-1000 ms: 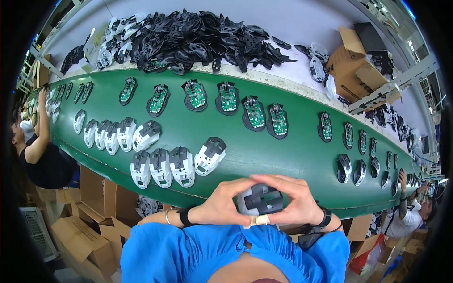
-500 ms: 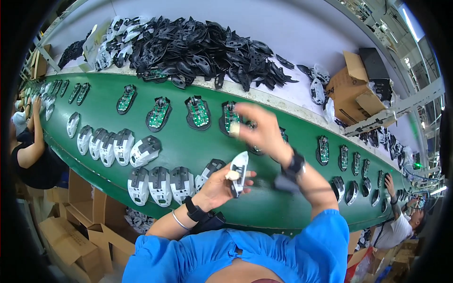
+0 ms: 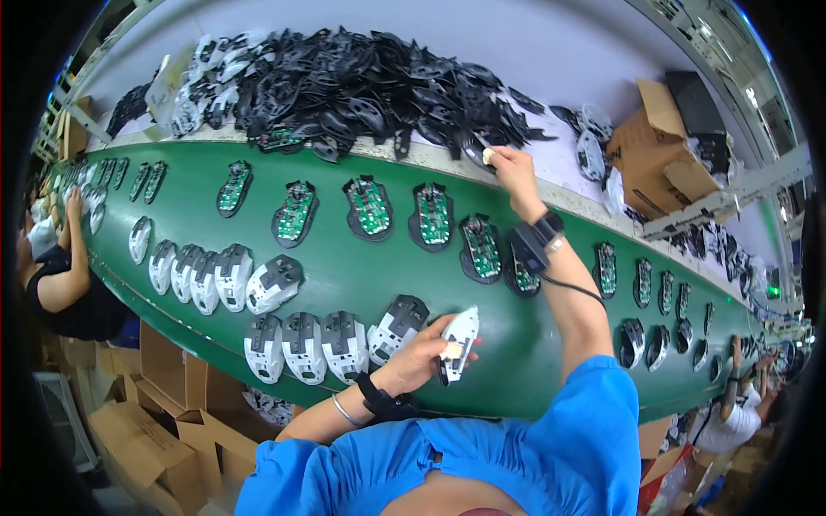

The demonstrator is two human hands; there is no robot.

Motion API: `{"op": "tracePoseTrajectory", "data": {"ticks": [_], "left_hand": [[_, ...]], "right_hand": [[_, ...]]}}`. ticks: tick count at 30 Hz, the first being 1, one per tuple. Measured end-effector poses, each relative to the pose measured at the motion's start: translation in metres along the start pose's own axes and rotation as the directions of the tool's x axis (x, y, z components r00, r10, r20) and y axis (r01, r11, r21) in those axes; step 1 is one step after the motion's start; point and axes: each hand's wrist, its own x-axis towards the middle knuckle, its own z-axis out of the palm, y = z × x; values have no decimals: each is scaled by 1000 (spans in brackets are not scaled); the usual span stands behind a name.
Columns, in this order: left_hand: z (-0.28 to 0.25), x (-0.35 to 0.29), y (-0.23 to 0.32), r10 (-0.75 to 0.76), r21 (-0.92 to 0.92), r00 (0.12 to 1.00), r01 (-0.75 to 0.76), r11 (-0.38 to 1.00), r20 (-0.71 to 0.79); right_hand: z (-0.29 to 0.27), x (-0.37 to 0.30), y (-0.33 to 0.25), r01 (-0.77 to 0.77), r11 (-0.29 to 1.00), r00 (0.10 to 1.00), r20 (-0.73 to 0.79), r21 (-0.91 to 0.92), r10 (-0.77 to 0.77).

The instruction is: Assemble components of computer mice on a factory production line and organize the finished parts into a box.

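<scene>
My left hand (image 3: 416, 361) holds a white and black mouse shell (image 3: 463, 327) on edge, low over the near side of the green belt. A pale finger cot covers its thumb. Out at the far edge of the belt, my right hand (image 3: 514, 179) pinches a black plastic mouse part (image 3: 476, 153) between thumb and fingers, beside a large heap of black parts (image 3: 344, 90). Below my right wrist lies a mouse base with a green circuit board (image 3: 480, 249). Just left of my left hand sits a grey and white mouse top shell (image 3: 400, 327).
A row of black bases with green boards (image 3: 368, 208) runs along the belt (image 3: 344, 267). Several grey and white shells (image 3: 344, 344) line the near left side. An open cardboard box (image 3: 645, 150) stands at far right. Other people work at both ends.
My right hand has moved from over the circuit-board row to the heap's edge and now grips a black part. My left hand, still holding the shell, appears slightly lower and further right.
</scene>
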Motion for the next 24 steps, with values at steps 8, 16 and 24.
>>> {"op": "tracePoseTrajectory", "data": {"ticks": [8,16,24], "left_hand": [[12,-8,21,25,2,971,-25,1000,-238],[20,-10,8,88,208,951,-26,978,-298],[30,-24,7,188,115,945,-163,980,-267]], "right_hand": [[-97,-232,-26,-397,910,901,235,116,364],[-99,-298,-38,-1,691,999,-24,-723,-24],[-93,-288,-38,-196,896,976,14,-398,219]]}}
